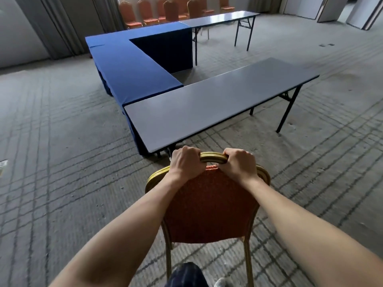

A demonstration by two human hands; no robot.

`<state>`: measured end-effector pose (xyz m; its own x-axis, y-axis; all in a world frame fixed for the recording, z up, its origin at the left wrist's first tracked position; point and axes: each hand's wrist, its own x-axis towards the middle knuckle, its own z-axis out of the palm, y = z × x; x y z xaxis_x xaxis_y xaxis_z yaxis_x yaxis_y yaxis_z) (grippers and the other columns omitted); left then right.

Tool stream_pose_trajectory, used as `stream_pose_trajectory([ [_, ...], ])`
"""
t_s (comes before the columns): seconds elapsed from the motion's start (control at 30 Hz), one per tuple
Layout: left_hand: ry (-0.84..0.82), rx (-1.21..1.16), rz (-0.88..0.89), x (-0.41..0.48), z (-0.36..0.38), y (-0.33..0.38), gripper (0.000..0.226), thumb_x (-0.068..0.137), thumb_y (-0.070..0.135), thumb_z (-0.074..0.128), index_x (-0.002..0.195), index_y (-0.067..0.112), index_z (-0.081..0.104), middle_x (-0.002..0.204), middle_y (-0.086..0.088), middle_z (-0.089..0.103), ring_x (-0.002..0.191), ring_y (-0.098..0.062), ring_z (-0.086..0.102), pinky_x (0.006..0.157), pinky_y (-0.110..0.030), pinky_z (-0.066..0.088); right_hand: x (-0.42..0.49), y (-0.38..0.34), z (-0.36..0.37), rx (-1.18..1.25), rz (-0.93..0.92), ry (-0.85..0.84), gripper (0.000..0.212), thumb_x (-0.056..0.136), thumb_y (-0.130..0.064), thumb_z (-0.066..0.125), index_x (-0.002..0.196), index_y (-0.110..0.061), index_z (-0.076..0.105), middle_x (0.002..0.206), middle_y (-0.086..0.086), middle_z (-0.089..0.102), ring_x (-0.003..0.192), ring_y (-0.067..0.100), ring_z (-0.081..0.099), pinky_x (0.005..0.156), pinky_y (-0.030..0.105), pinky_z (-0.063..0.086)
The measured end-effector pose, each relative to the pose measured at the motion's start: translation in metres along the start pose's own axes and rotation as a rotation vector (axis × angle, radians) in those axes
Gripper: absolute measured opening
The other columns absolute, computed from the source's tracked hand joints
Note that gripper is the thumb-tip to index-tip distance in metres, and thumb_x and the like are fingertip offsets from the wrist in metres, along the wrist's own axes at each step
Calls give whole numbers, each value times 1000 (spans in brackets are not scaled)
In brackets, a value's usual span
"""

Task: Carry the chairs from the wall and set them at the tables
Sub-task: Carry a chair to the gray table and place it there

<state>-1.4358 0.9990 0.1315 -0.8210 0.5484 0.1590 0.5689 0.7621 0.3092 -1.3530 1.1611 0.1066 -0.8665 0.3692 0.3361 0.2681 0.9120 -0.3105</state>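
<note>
The left hand point(185, 162) and right hand point(240, 163) both grip the gold top rail of a red chair point(209, 206) near the grey table point(217, 102); its seat is hidden, and more chairs point(172, 11) by the far wall are cut off

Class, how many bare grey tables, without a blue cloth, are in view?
2. The near table stands just beyond the held chair; the far table is by the chairs at the wall. The blue cloth may hide more.
</note>
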Motion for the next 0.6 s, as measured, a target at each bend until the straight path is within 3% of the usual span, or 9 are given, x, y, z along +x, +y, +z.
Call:
stream_pose_trajectory([
  [0.2,23,-18,-64,87,25,12,22,75,35,57,75,18,71,72,-4,71,72,-28,67,69,-33,53,87,45,19,37,-56,-28,25,73,-42,71,75,-18,66,73,4,69,74,31,66,61,34,44],
  [0.47,22,-41,-121,213,72,12,23,78,34,58,80,17,73,78,-8,72,75,-32,67,61,-28,40,210,103,62,26,-111,-90,21,73,-40,74,76,-20,66,75,3,70,74,29,66,64,34,46],
  [0.6,16,-47,-140,266,82,12,27,79,40,59,79,16,72,79,-9,71,77,-33,67,62,-30,41,262,120,75,54,-148,-84,19,75,-37,75,76,-20,67,74,3,69,73,28,66,62,32,45],
])
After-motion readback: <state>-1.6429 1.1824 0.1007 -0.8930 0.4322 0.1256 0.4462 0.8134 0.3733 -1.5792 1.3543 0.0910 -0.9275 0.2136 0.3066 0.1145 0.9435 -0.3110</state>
